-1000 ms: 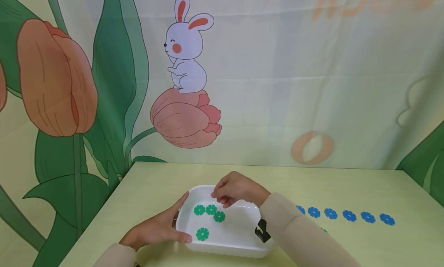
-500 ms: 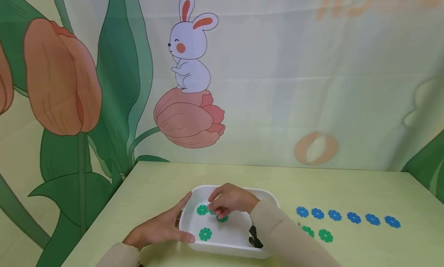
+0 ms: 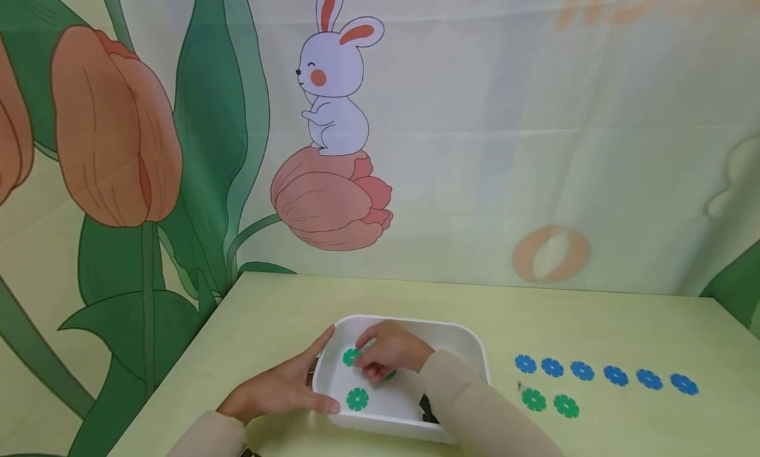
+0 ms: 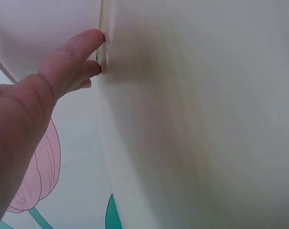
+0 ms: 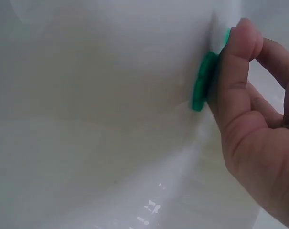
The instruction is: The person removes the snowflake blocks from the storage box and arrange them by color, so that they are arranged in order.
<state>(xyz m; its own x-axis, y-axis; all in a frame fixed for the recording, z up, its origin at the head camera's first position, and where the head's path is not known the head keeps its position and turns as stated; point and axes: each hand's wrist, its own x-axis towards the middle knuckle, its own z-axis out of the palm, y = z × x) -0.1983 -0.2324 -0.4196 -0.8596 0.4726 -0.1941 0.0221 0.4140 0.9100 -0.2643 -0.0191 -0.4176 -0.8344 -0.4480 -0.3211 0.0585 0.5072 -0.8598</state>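
A white plastic tray [image 3: 404,427] stands on the table. My left hand [image 3: 279,384] holds its left end, thumb at the front corner and forefinger at the back corner. In the left wrist view, the fingertips of my left hand [image 4: 53,76] meet the tray's edge. My right hand [image 3: 394,351] is inside the tray, low over green flower-shaped discs, fingers bent. One green disc [image 3: 350,357] lies left of its fingertips and another [image 3: 357,399] lies in front. Beside the thumb shows a green disc [image 5: 204,81] in the right wrist view. Whether the fingertips pinch a disc is hidden.
A row of several blue flower-shaped discs [image 3: 582,371] lies on the table right of the tray. In front of them are two green discs, one [image 3: 534,399] left of the other [image 3: 567,405]. A curtain [image 3: 463,147] printed with a rabbit and tulips hangs behind the table.
My right hand has lowered from above the tray into it, over the green discs, covering some. My left hand keeps its place on the tray. The head view has shifted slightly.
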